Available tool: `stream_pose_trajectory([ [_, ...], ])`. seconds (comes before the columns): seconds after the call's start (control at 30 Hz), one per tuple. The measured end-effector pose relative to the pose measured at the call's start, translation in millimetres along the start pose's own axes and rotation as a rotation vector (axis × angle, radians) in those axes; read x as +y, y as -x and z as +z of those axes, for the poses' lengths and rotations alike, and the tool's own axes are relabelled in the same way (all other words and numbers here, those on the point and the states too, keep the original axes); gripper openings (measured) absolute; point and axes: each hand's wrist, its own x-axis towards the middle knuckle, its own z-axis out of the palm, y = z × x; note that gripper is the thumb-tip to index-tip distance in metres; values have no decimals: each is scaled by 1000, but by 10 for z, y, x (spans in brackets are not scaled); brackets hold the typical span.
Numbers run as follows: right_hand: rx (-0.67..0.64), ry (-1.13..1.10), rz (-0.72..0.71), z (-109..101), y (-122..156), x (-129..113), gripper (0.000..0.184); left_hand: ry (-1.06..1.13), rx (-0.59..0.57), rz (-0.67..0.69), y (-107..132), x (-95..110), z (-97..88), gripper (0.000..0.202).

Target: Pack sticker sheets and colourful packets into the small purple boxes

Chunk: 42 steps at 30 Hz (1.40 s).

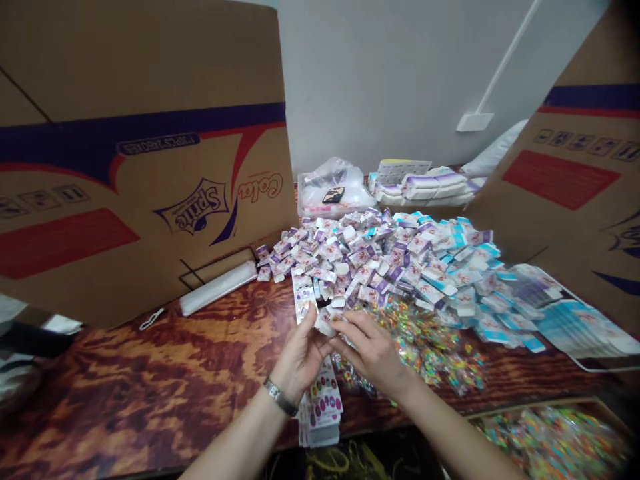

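My left hand [299, 357], with a metal watch on its wrist, is closed about a small white printed box [326, 325]. From the right, the fingers of my right hand [369, 350] pinch the same box; its lower part is hidden by the fingers. Under my hands lies a stack of sticker sheets [323, 407] with coloured oval designs, reaching the table's front edge. Just beyond is a big heap of small purple, blue and white boxes [370, 263]. Beside my right hand are many little clear packets with bright coloured bits [435, 347].
Large cardboard cartons stand at left [150, 180] and right [575, 180]. A roll of clear plastic [219, 288] lies by the left carton. Behind the heap are a plastic tub [333, 190] and bundles of flat boxes [435, 187]. More packets fill a box [555, 440] at front right.
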Motion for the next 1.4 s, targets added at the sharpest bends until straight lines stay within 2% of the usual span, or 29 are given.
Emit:
stream_pose_trajectory([
  [0.13, 11, 28, 6, 93, 13, -20, 16, 39, -10, 7, 55, -48, -39, 16],
  [0.4, 18, 73, 3, 123, 23, -94, 18, 84, 31, 55, 118, -61, -36, 15],
  [0.63, 47, 288, -138, 181, 82, -155, 25, 147, 63, 127, 161, -103, 36, 16],
  [0.83, 101, 400, -130, 269, 134, -257, 32, 245, 93, 124, 162, -141, 87, 22],
  [0.93, 61, 323, -126, 251, 146, -256, 35, 279, 115, 123, 160, -129, 93, 20],
  [1.0, 26, 189, -57, 198, 143, -224, 37, 278, 105, 118, 160, -114, 87, 19],
  [1.1, 66, 35, 43, 102, 125, -158, 35, 251, 98, 94, 166, -100, 75, 21],
  [1.2, 125, 7, 83, 54, 97, -114, 24, 219, 82, 85, 176, -121, 64, 23],
  [1.3, 94, 26, 114, 63, 70, -101, 16, 163, 43, 112, 188, -172, 44, 21],
  [1.4, 32, 36, 92, 68, 61, -104, 15, 62, -11, 201, 201, -203, -2, 21],
])
